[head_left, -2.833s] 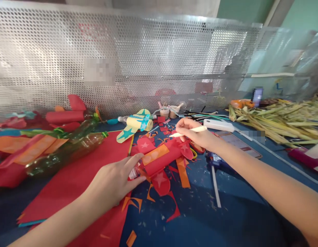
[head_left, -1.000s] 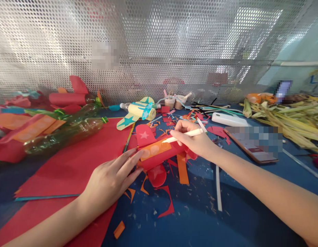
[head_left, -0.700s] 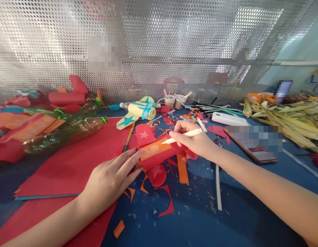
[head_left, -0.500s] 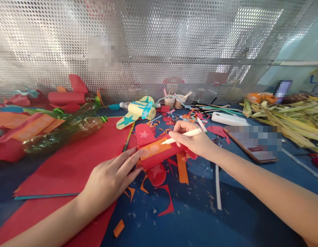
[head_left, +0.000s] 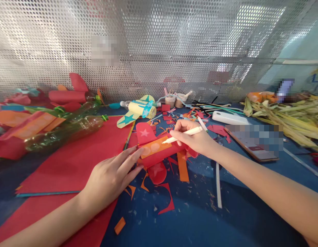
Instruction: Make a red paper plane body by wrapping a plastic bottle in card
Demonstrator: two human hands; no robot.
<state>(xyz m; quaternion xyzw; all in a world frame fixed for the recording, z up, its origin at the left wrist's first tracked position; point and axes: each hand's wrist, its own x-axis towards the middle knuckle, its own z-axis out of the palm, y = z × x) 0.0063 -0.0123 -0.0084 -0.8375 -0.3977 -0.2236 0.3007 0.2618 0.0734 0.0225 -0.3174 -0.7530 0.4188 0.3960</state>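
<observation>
A red paper toy plane [head_left: 164, 156], with pale stars on its wings, lies on the blue table in the middle. Along its body runs an orange strip [head_left: 160, 145] bearing light round patches. My left hand [head_left: 110, 173] holds the plane's left end, fingers over the top and thumb on the near side. In a writing grip, my right hand [head_left: 191, 135] has a white marker [head_left: 184, 134]. The marker's tip meets the orange strip just right of the round patches. White cap-like pen [head_left: 202, 123] lies behind my right hand.
Red paper sheets [head_left: 63, 164] lie at left beside green plastic bottles [head_left: 66, 133]. A yellow toy plane [head_left: 138, 109] stands behind. Orange and red paper scraps [head_left: 168, 199] are scattered around. A phone [head_left: 251, 142], a white device [head_left: 229, 117] and dry husks [head_left: 290, 116] are at right.
Both hands keep nearly the same pose, with the marker tip still on the orange strip. The whole view has shifted very slightly.
</observation>
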